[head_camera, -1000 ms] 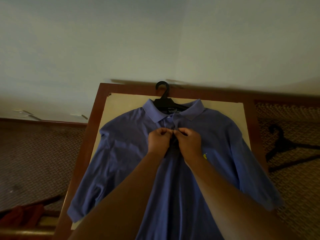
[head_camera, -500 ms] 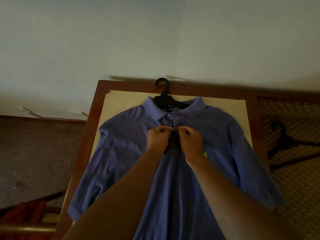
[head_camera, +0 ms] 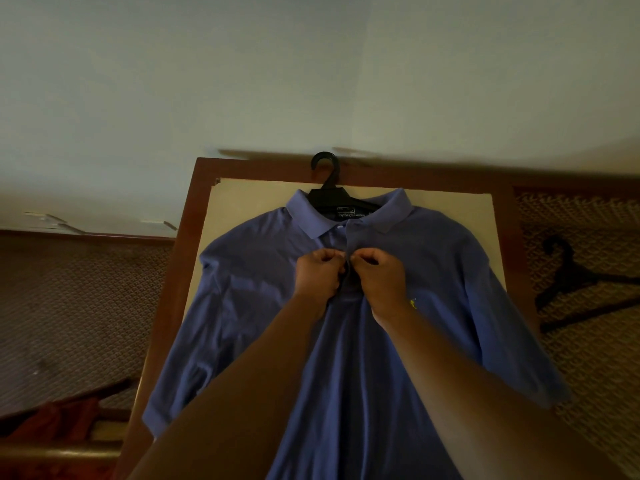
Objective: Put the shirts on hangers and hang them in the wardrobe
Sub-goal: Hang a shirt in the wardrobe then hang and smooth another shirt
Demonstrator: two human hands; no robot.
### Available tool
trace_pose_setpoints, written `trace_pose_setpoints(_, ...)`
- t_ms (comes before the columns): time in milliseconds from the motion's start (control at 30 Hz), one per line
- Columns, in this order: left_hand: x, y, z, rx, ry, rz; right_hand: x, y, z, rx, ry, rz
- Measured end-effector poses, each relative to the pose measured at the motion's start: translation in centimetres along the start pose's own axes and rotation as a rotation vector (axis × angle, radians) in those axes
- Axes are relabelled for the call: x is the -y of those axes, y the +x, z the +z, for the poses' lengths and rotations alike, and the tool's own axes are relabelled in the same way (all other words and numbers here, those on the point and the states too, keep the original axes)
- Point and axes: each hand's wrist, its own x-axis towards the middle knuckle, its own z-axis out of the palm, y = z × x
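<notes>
Both hands [head_camera: 349, 275] pinch soft knit shirt [head_camera: 433, 271] (hangered).

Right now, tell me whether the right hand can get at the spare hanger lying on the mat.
Probably yes, once it lets go. The right hand is pinching the shirt placket, but the spare hanger lies uncovered on the mat to its right, with nothing between them.
</notes>
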Motion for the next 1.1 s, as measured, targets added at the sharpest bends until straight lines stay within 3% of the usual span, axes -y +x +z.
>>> trace_pose_setpoints(767,0.6,0.3,-0.2,0.034,-0.009,0.025,0.3,0.4,-0.3,0.075,-0.098,-0.005)
trace_pose_setpoints(1100,1.3,0.8,0.3,-0.056,0.191,0.168,1.2,0.6,-1.0,0.121,-0.001,0.05)
